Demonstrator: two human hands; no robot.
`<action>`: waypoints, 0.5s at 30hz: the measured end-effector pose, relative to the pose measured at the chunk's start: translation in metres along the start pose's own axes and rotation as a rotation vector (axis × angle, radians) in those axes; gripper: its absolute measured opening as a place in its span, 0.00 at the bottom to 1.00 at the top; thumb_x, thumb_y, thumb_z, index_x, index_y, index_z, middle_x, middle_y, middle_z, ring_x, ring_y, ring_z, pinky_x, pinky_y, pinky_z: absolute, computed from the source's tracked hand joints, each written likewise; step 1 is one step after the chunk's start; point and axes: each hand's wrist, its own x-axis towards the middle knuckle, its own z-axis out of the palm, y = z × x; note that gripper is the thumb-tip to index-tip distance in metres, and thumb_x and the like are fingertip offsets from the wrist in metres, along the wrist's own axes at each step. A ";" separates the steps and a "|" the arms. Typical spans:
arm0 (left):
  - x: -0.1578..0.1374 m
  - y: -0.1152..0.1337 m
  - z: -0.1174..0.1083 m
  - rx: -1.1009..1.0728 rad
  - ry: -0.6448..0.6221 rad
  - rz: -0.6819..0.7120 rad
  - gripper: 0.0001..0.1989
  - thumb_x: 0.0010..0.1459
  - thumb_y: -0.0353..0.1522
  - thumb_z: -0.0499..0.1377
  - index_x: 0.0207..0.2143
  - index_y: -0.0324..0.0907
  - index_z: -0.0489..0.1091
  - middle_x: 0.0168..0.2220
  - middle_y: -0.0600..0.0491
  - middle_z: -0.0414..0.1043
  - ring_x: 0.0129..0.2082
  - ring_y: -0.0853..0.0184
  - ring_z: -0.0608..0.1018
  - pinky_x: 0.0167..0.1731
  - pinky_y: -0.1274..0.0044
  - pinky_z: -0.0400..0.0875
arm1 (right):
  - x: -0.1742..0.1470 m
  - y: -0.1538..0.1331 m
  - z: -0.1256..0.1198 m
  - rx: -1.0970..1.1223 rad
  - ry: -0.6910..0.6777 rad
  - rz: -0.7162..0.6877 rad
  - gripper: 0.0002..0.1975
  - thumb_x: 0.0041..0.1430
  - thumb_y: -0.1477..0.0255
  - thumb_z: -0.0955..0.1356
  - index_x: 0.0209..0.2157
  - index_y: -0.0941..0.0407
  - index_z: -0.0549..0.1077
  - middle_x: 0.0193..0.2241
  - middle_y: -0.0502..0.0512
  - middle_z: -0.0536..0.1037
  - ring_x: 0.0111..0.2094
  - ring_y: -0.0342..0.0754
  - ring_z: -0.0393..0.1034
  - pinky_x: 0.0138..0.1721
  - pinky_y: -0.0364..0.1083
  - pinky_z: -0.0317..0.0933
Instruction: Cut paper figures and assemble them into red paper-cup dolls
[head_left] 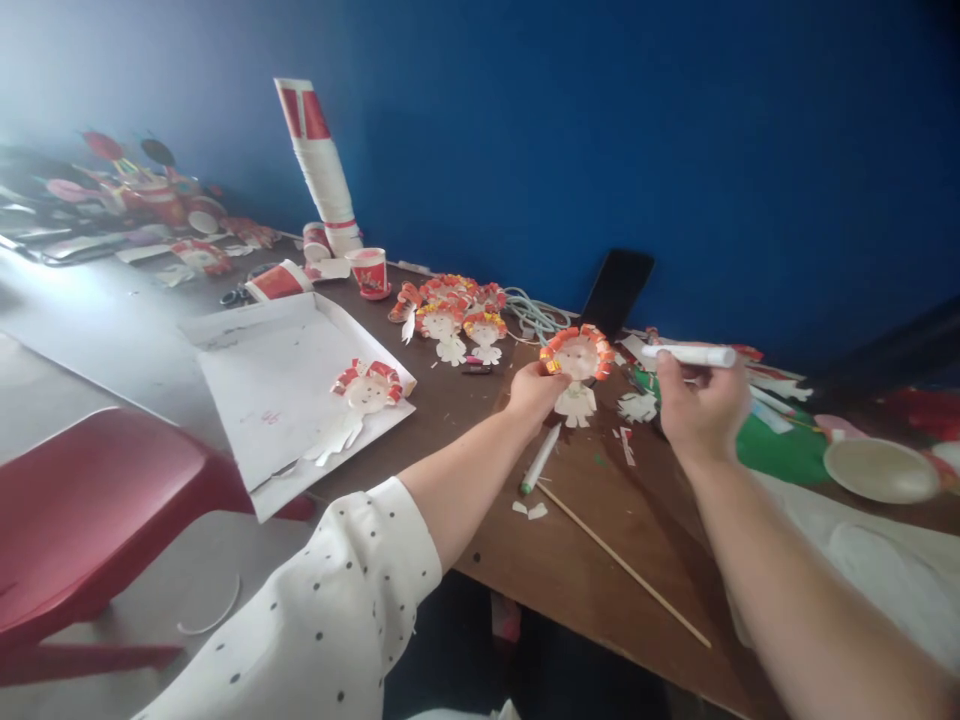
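Note:
My left hand (536,395) pinches the edge of a paper-cup doll (579,358), which has a pale round face, a ring of orange curls and a white cut-out body hanging below. To its right, my right hand (701,405) grips a white marker (694,355), held level and apart from the doll. Below my left hand a second marker (541,460) with a green end lies on the brown table (480,480). A thin wooden stick (626,565) slants across the tabletop near small white paper scraps (530,510).
Several similar dolls (450,315) lie behind my left hand. A white box lid (277,390) with one doll (367,388) sits left. Paper cups (369,272), a tall cup stack (322,165) and a dark phone (619,290) stand by the blue wall. A red chair (97,520) is lower left.

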 end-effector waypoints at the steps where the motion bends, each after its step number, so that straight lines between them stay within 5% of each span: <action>1: 0.000 0.000 0.000 -0.003 -0.007 -0.011 0.11 0.43 0.28 0.61 0.33 0.38 0.74 0.27 0.50 0.74 0.24 0.70 0.73 0.28 0.77 0.69 | -0.008 -0.008 -0.004 0.047 0.022 0.002 0.16 0.57 0.60 0.65 0.40 0.58 0.71 0.34 0.59 0.76 0.31 0.49 0.70 0.35 0.49 0.64; 4: -0.003 0.003 -0.001 0.008 -0.016 -0.036 0.10 0.43 0.29 0.62 0.32 0.38 0.74 0.23 0.52 0.72 0.20 0.72 0.71 0.26 0.78 0.68 | -0.031 -0.026 -0.012 0.161 -0.022 -0.074 0.15 0.57 0.62 0.66 0.41 0.56 0.70 0.38 0.59 0.75 0.30 0.47 0.70 0.32 0.47 0.65; 9: -0.007 0.007 0.001 -0.033 -0.006 -0.060 0.08 0.45 0.28 0.61 0.31 0.38 0.72 0.19 0.55 0.67 0.17 0.74 0.67 0.22 0.79 0.66 | -0.046 -0.027 -0.009 0.156 -0.148 -0.248 0.11 0.55 0.64 0.68 0.39 0.54 0.70 0.37 0.58 0.76 0.36 0.51 0.72 0.41 0.51 0.66; 15: -0.006 0.005 0.001 -0.006 0.004 -0.035 0.06 0.44 0.28 0.63 0.28 0.37 0.72 0.21 0.53 0.70 0.20 0.71 0.71 0.28 0.77 0.68 | -0.045 -0.023 -0.003 0.141 -0.229 -0.265 0.10 0.56 0.65 0.67 0.39 0.53 0.70 0.38 0.58 0.76 0.40 0.51 0.71 0.45 0.51 0.65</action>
